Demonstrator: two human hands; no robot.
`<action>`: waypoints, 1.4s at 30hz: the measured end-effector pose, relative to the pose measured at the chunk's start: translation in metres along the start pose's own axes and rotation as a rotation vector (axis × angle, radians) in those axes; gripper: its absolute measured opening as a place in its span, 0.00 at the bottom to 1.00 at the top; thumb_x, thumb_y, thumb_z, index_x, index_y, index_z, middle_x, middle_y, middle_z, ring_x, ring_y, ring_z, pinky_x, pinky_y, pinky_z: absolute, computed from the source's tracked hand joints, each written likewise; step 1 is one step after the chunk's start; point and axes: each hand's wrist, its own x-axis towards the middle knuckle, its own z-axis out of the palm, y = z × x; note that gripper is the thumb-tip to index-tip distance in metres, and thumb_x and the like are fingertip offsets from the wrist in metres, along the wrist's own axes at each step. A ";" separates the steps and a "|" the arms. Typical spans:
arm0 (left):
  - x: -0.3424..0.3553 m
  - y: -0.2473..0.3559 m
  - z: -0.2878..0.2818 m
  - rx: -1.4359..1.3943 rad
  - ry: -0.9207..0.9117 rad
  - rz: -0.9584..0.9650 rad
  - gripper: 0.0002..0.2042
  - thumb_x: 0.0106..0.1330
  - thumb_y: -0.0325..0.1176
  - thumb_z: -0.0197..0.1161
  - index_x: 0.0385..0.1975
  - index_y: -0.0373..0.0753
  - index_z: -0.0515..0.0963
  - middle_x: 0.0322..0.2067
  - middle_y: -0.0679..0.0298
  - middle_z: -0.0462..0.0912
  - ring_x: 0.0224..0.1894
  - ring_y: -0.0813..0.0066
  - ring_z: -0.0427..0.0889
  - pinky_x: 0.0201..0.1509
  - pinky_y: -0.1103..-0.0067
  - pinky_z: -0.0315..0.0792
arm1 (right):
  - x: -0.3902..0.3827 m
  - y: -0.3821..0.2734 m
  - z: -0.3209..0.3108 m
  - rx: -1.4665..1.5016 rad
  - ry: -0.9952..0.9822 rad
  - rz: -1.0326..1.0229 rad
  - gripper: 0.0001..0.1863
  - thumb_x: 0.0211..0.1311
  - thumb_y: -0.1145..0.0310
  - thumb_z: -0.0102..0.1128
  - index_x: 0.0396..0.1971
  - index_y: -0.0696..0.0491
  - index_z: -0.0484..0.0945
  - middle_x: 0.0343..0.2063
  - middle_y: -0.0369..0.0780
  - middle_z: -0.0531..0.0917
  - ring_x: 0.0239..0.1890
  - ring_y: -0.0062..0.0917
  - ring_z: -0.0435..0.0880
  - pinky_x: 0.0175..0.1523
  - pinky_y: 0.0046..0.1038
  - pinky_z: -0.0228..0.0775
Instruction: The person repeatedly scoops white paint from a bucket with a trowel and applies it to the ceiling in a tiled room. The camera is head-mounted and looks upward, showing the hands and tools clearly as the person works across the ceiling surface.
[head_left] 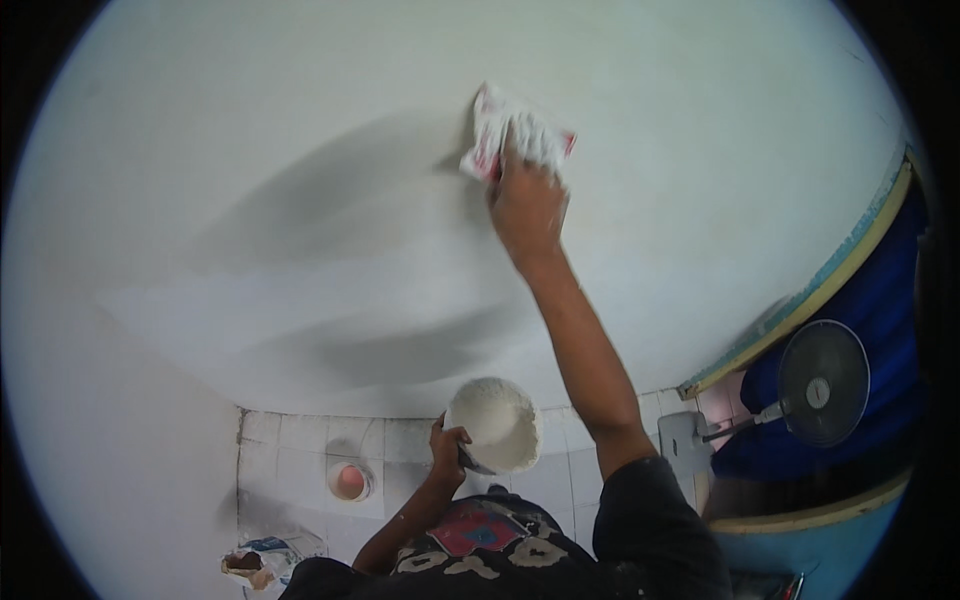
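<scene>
a flat red-and-white spreader (pixel 484 165) is held up at a smooth white wall (pixel 720 200)

in the head view, the spreader, covered in white paste (pixel 540 140), is gripped by the curled fingers of the bare right hand (pixel 528 205). whether the wall is touched cannot be told. lower down, a round white tub (pixel 538 432) with white paste inside is grasped at its side by the bare left hand (pixel 448 452). a round grey fan (pixel 823 383) is seen at the right.
</scene>
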 end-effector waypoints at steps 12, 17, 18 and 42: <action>-0.010 -0.012 0.007 -0.067 0.041 0.011 0.41 0.37 0.22 0.55 0.63 0.39 0.62 0.44 0.56 0.72 0.45 0.61 0.74 0.45 0.69 0.74 | -0.081 0.015 -0.011 0.307 -0.461 0.130 0.32 0.47 0.72 0.61 0.59 0.51 0.71 0.37 0.50 0.82 0.41 0.44 0.82 0.46 0.44 0.74; -0.018 -0.006 0.015 -0.001 0.012 0.054 0.41 0.37 0.22 0.55 0.63 0.39 0.62 0.44 0.56 0.72 0.46 0.61 0.73 0.45 0.70 0.74 | 0.033 0.034 -0.057 0.196 0.202 -0.111 0.32 0.46 0.77 0.61 0.57 0.53 0.72 0.28 0.46 0.81 0.33 0.43 0.80 0.41 0.39 0.74; -0.015 -0.003 0.016 0.007 0.001 0.064 0.41 0.37 0.22 0.55 0.63 0.39 0.62 0.44 0.56 0.72 0.46 0.61 0.73 0.45 0.70 0.74 | 0.043 0.037 -0.051 0.138 0.207 -0.114 0.33 0.46 0.77 0.62 0.58 0.53 0.72 0.29 0.46 0.81 0.34 0.43 0.80 0.42 0.39 0.74; 0.002 -0.021 0.021 0.064 -0.034 0.035 0.41 0.36 0.21 0.55 0.62 0.37 0.63 0.44 0.58 0.73 0.43 0.64 0.74 0.42 0.73 0.73 | 0.056 0.077 -0.012 1.067 0.319 0.310 0.07 0.44 0.78 0.57 0.26 0.62 0.79 0.23 0.48 0.83 0.27 0.32 0.83 0.34 0.32 0.72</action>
